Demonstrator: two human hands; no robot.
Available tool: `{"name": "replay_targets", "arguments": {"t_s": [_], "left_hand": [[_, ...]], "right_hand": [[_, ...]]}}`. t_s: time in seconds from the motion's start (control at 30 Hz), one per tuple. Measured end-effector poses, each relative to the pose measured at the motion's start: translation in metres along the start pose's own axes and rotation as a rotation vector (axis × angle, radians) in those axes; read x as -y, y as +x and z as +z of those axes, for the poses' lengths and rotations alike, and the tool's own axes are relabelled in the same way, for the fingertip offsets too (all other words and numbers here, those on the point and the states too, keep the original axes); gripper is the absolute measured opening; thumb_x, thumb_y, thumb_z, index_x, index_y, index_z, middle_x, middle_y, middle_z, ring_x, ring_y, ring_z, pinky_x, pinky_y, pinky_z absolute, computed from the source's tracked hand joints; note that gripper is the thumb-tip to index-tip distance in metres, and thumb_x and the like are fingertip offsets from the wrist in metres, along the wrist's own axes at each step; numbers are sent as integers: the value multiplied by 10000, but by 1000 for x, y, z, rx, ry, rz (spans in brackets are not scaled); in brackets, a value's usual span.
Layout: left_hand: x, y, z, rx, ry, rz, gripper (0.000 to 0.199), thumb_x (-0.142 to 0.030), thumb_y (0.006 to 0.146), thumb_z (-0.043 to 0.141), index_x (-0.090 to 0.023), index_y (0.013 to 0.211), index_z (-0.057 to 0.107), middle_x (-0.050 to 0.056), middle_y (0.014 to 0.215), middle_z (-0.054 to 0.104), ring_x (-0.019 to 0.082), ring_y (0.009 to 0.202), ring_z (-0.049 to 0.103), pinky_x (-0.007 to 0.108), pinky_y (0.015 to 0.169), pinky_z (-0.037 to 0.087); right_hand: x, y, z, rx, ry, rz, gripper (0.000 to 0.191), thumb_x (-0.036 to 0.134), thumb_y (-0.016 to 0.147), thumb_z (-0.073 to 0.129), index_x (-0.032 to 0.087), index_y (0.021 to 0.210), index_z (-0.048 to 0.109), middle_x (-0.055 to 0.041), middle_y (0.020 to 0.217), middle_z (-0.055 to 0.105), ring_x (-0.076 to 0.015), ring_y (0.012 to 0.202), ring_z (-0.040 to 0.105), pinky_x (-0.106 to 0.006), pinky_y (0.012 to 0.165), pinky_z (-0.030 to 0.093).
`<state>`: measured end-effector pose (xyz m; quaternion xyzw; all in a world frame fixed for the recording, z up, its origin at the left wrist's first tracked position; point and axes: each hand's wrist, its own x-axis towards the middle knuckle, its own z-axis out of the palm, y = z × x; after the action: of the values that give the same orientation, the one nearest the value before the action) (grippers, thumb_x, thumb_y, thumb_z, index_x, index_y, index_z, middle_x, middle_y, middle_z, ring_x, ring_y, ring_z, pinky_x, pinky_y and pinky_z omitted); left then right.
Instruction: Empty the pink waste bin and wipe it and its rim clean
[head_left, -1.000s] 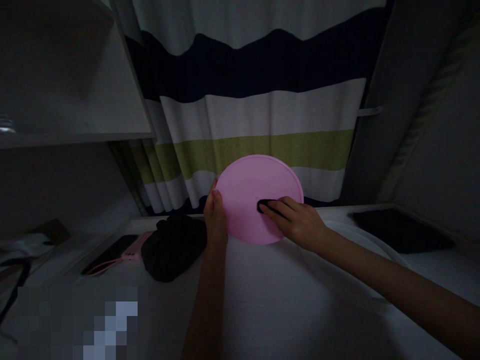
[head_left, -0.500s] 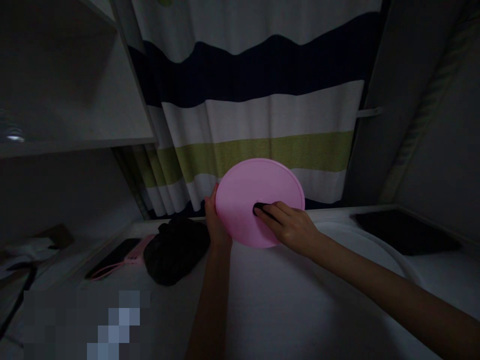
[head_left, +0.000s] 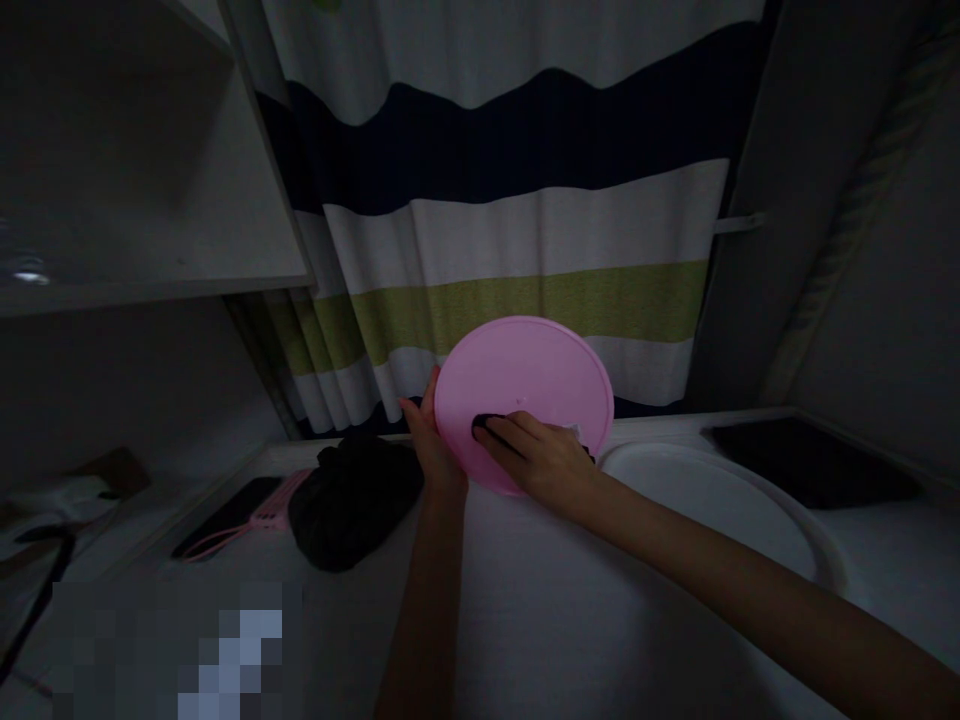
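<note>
A round pink plastic disc with a narrow rim and a small mark at its centre is held up, tilted toward me. My left hand supports it at its left edge; the fingers behind the disc are hidden. My right hand is closed around a black object and presses it against the disc's lower face. Fingers cover most of that object, so its kind is unclear; a bit of white and black shows beyond the hand on the right.
Left of my forearm lies a black plastic bag, beside a pink strap and a dark flat phone-like item. A white round tray rests at right, near a black flat item. A striped curtain hangs behind; a shelf overhangs upper left.
My right hand has slid the black object left and slightly down across the pink disc, uncovering the mark at the centre. The left hand and disc have barely shifted.
</note>
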<state>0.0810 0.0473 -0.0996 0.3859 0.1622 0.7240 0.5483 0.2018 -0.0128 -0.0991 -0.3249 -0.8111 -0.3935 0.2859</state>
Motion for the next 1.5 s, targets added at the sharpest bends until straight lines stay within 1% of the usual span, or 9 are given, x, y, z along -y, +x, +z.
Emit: {"name": "replay_targets", "arguments": {"t_s": [0.13,0.3,0.6,0.73,0.87,1.0,1.17,1.3,1.5], "left_hand": [[3,-1,-2,29,50,17,660,-613,858,168,-192,1249,493,85,1242,566,214,1143,522,370,1032,332],[2,-2,-3,61,89,23,639,-555,885,121,-183,1252,490,91,1258,552,206,1182,491,349,1076,280],[-7,-5,-2,82,104,1,650,-522,882,48,-247,1170,562,54,1233,573,206,1187,492,372,1090,285],[-5,-5,-1,88,73,4,587,-520,888,142,-213,1171,555,63,1258,554,200,1192,486,348,1079,294],[-1,-4,-2,107,84,38,460,-445,869,350,-159,1164,555,73,1275,540,210,1247,418,354,1091,249],[1,-3,-4,130,178,65,390,-341,781,543,-193,1141,570,50,1298,520,231,1258,398,366,1078,261],[0,-3,-5,148,183,13,436,-323,750,589,-217,1171,551,45,1335,484,248,1271,379,382,1070,267],[2,-1,-5,128,194,33,445,-326,745,595,-215,1174,552,47,1341,480,251,1279,366,393,1076,252],[8,3,-7,69,119,96,443,-326,736,587,-211,1163,556,41,1331,492,262,1263,390,422,1066,273]], "right_hand": [[9,10,11,9,51,32,248,174,897,410,119,1038,606,-80,948,639,-157,824,505,-232,502,450],[15,22,19,9,39,39,242,191,899,414,119,1041,597,-72,1001,633,-164,843,506,-253,550,489],[21,29,18,105,27,17,270,156,892,410,89,1095,575,-115,1070,615,-177,909,517,-259,598,514],[23,24,17,72,4,18,275,169,898,401,102,1094,582,-107,1097,617,-174,911,524,-257,613,516],[23,19,14,25,6,12,252,159,889,410,100,1038,605,-94,1082,630,-179,888,530,-258,586,519],[21,16,10,12,24,-5,222,156,870,446,101,995,621,-87,1067,636,-185,892,526,-261,619,531],[18,15,10,30,22,4,217,164,866,456,107,992,624,-87,1079,631,-180,882,526,-263,594,527],[23,1,6,-20,32,-8,227,162,868,451,118,988,639,-72,1073,641,-174,856,529,-254,588,516],[30,-54,-14,14,-54,-25,289,94,859,433,89,1080,619,-67,1116,638,-185,851,536,-268,609,495]]}}
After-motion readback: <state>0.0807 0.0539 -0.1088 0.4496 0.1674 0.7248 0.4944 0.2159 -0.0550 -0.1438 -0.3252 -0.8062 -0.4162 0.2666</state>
